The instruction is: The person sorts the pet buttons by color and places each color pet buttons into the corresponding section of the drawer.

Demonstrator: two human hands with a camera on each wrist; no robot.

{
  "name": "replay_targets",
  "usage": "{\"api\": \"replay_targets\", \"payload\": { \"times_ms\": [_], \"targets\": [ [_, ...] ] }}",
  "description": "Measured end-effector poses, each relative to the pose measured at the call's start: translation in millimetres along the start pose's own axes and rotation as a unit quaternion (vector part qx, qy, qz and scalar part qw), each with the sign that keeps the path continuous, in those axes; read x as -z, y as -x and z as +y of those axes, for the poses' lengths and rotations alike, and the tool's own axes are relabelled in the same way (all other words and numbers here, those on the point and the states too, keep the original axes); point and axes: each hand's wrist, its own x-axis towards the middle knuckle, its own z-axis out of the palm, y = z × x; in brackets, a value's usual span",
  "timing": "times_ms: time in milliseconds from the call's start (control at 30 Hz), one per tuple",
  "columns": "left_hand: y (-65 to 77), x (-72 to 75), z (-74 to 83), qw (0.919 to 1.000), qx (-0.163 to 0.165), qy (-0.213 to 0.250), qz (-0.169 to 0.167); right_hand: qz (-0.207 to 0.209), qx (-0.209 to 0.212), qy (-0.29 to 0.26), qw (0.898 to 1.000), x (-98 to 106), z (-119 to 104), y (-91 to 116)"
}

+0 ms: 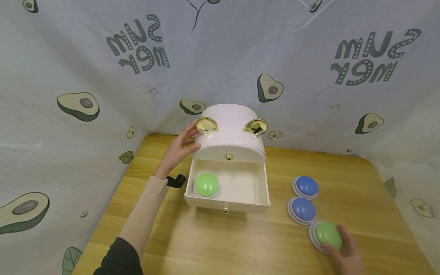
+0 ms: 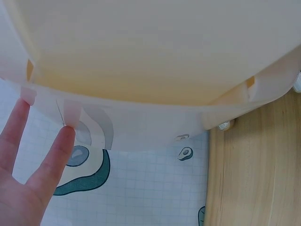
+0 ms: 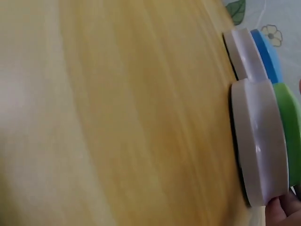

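Note:
A white storage box [image 1: 230, 149] with two gold ears stands on the table, its lower drawer [image 1: 245, 183] pulled out. A green dome push button [image 1: 206, 185] on a white base lies at the drawer's left. My left hand [image 1: 178, 149] touches the box's left side with extended fingers; in the left wrist view, two fingertips [image 2: 68, 132] meet the white wall. At the lower right, my right hand [image 1: 347, 250] holds another green push button [image 1: 328, 235] by its right edge. The right wrist view shows that button's white base [image 3: 259, 141] with fingertips at its lower edge.
Two blue push buttons [image 1: 307, 186] lie on the wooden table [image 1: 275, 252], one behind the other, between the box and my right hand. A pale cloth [image 1: 220, 57] with avocado prints hangs behind the table and at both sides.

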Motion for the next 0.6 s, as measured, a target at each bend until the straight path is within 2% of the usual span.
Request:
{"api": "replay_targets", "payload": {
  "times_ms": [33,100,267,500,533,600],
  "targets": [
    [0.1,0.1,-0.1,1.0000,0.000,0.000,0.000,-0.004,-0.010,0.013,1.000,-0.3,-0.2,-0.2],
    [0.3,0.4,-0.5,1.0000,0.002,0.002,0.000,-0.004,-0.020,0.077,0.997,-0.8,-0.9,-0.7],
    [-0.2,0.5,-1.5,1.0000,0.005,0.006,0.001,0.018,-0.015,0.211,0.977,-3.5,-2.8,-1.7],
    [-0.2,0.8,-2.4,1.0000,0.004,0.003,0.002,0.047,-0.047,0.203,0.977,-4.6,-1.6,-2.4],
    [-0.2,0.8,-2.7,1.0000,0.003,0.004,0.001,0.050,-0.049,0.195,0.978,-4.1,-0.8,-2.1],
    [-0.2,0.7,-2.5,1.0000,0.001,0.005,0.001,0.052,-0.048,0.143,0.987,-2.3,0.5,-1.2]
  ]
}}
